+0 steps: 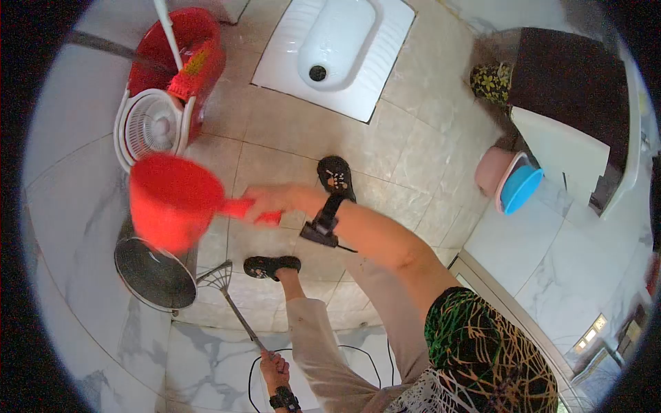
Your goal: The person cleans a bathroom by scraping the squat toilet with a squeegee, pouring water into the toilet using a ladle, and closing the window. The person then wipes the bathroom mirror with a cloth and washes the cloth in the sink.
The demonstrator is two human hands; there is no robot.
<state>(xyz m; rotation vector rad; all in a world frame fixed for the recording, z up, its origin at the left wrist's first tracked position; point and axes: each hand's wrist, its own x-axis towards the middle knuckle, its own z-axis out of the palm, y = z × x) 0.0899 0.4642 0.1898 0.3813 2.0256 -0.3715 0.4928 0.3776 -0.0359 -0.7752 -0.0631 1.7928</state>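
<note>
My right hand [268, 204], slightly blurred, is closed around the handle of a red plastic water dipper [175, 199]. The dipper is held out to the left, overlapping the upper edge of a dark-lined round bin [155, 275] in view. Lower down, my left hand [275, 370] grips the long handle of a metal tool [237, 311] with a slotted, fan-shaped head. That head is near the right side of the bin; whether they touch, I cannot tell. The inside of the dipper is not visible.
A red mop bucket [210, 45] with a white spin basket [150, 124] stands at upper left, a mop handle [167, 31] leaning in it. A white squat toilet [375, 82] is set in the tiled floor [275, 131]. Pink [490, 172] and blue basins [521, 189] are at right.
</note>
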